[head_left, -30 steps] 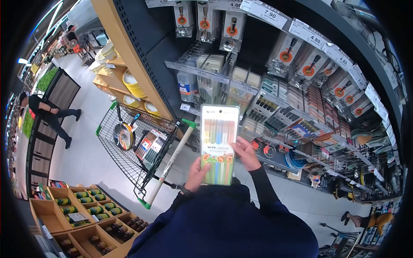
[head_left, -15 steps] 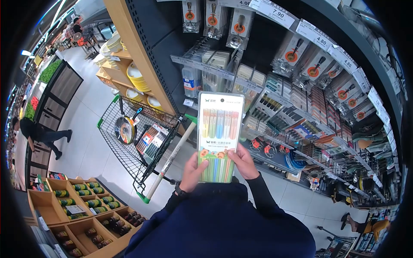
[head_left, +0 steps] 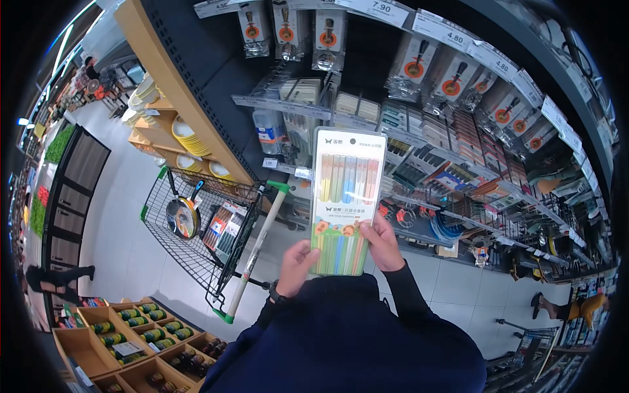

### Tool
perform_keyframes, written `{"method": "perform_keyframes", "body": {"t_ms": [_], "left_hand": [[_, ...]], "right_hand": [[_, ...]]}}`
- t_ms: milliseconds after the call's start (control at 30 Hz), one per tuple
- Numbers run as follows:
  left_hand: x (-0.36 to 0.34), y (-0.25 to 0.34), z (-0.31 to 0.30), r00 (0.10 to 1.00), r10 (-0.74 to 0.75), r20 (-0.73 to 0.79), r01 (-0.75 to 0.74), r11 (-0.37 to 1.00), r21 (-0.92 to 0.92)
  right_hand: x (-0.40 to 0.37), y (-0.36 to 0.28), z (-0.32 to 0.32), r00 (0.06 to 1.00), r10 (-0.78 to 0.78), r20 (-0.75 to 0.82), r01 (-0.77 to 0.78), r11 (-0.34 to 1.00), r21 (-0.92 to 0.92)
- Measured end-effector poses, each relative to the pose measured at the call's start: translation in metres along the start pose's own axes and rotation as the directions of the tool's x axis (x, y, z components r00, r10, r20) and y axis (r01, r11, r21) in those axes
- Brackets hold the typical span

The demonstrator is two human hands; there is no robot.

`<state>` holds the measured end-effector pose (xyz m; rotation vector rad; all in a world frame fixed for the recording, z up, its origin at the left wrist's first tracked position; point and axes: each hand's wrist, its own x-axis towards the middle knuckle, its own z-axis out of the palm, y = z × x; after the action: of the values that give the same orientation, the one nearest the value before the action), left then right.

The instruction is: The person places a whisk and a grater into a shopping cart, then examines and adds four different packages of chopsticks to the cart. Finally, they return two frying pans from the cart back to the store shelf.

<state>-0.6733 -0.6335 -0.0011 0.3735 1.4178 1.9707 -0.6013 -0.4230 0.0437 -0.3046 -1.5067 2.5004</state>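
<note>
I hold a tall flat pack of pastel-coloured chopsticks [head_left: 345, 196] upright in front of me, its printed face toward the camera. My left hand [head_left: 296, 261] grips its lower left edge. My right hand [head_left: 381, 241] grips the lower right edge, thumb on the front. Both arms are in dark sleeves, and a watch sits on my left wrist.
A wire shopping cart [head_left: 196, 229] with a frying pan [head_left: 182, 215] and boxed items stands to my left, its handle [head_left: 254, 250] near my left hand. Shelves of hanging kitchen utensils [head_left: 452, 124] fill the right. Wooden crates of bottles [head_left: 137, 334] sit lower left. Another person [head_left: 49, 278] walks far left.
The pack has shifted slightly right and up in view, and my view has turned. The distant person on the left has walked further down the aisle.
</note>
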Motion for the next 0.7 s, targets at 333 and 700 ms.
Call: {"method": "perform_keyframes", "body": {"t_ms": [333, 700], "left_hand": [[0.001, 0.008, 0.012, 0.998, 0.028, 0.051, -0.027, 1.000, -0.016], [0.001, 0.008, 0.007, 0.997, 0.071, 0.022, -0.070, 0.996, -0.061]], "right_hand": [[-0.007, -0.006, 0.001, 0.997, -0.035, -0.069, 0.037, 0.999, 0.032], [0.001, -0.004, 0.003, 0.999, -0.018, -0.035, 0.020, 0.998, 0.065]]}}
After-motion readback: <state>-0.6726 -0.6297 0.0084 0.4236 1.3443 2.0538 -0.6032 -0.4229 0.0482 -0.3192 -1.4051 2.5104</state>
